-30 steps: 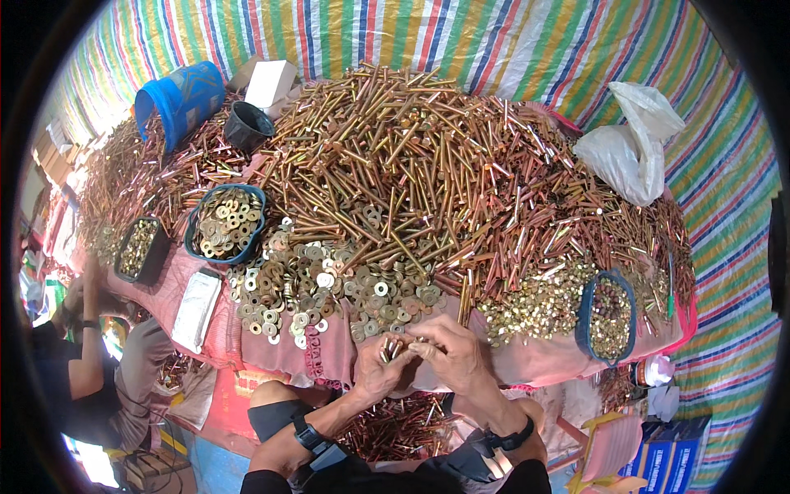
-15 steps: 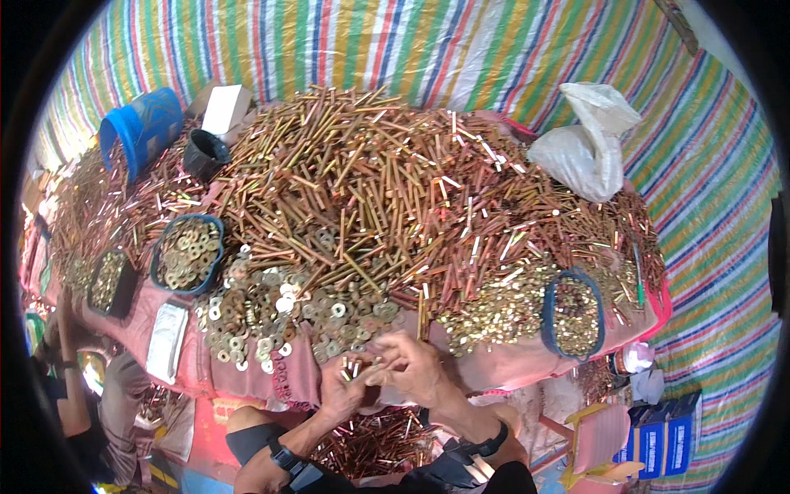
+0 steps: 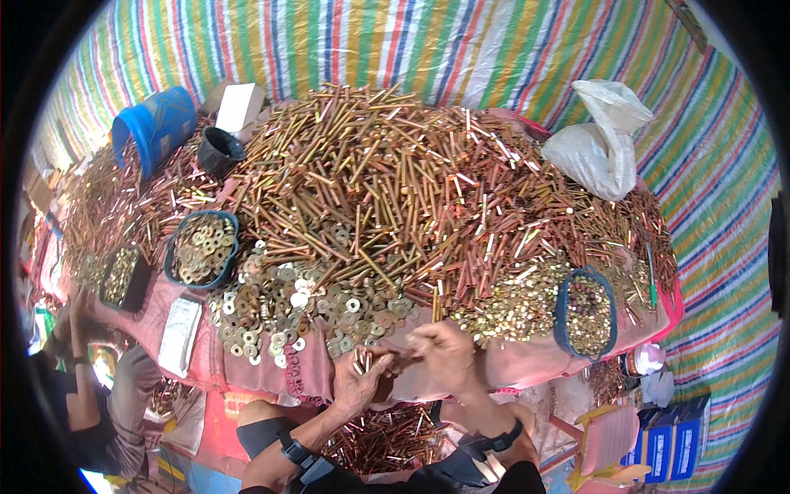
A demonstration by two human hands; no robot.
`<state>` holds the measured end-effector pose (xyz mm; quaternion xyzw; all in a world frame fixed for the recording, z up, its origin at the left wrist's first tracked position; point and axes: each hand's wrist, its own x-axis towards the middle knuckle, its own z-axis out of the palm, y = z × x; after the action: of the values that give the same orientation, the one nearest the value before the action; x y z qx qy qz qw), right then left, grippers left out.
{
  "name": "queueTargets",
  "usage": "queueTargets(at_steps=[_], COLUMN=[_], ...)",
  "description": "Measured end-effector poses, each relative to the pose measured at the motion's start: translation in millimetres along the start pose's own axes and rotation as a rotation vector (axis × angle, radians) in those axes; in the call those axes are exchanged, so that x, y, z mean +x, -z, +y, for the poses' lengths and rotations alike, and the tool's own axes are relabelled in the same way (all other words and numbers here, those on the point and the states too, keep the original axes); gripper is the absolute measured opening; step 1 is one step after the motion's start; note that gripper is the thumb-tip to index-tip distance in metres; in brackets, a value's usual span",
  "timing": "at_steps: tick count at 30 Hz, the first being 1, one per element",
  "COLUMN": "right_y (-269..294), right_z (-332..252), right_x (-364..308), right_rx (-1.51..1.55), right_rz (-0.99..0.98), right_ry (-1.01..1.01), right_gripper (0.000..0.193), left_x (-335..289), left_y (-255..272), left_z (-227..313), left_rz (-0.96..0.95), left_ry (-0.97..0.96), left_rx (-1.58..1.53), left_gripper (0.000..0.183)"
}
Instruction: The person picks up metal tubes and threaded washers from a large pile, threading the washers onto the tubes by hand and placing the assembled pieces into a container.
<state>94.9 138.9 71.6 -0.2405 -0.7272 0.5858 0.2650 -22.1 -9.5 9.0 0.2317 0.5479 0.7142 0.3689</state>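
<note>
My left hand (image 3: 357, 384) is closed around a small bunch of metal bolts (image 3: 362, 360), whose bright ends stick up between thumb and fingers. A short gap away, my right hand (image 3: 447, 352) has its fingers curled together, pointing toward the left one. Whether a small part is pinched in them is too fine to make out. Flat washers (image 3: 304, 309) lie loose on the cloth ahead of my left hand. Beyond my right hand are a heap of small brass-coloured nuts (image 3: 510, 309) and a few upright bolts (image 3: 436, 303).
A large heap of bolts (image 3: 354, 181) covers the pink cloth (image 3: 428, 387). Blue-rimmed tubs hold washers (image 3: 202, 251) and nuts (image 3: 588, 313). Further off stand a blue bucket (image 3: 156, 128), a black cup (image 3: 220, 151) and a white sack (image 3: 605, 144). Another person's arm (image 3: 81, 370) shows at left.
My right hand has drawn away from my left hand toward the right. The left keeps its hold on the bolts. The whole view has shifted slightly.
</note>
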Motion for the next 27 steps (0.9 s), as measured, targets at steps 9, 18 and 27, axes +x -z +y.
queueTargets(at_steps=[9,18,27], right_y=[16.9,19.3,13.1], right_z=[2.0,22.1,21.9], right_x=[-3.8,30.5,44.7], right_rx=[-0.25,-0.715,-0.977], right_rz=[-0.703,0.13,-0.063], right_ry=[-0.502,0.129,0.127], right_gripper=[0.021,0.023,0.016], left_x=[-7.2,3.7,0.2], left_y=[6.5,2.0,1.5], left_z=[11.7,5.8,10.3], left_rz=[-0.012,-0.037,0.003], left_ry=[-0.125,-0.146,-0.214], left_rx=[0.219,0.179,0.357], left_gripper=[0.028,0.038,0.015])
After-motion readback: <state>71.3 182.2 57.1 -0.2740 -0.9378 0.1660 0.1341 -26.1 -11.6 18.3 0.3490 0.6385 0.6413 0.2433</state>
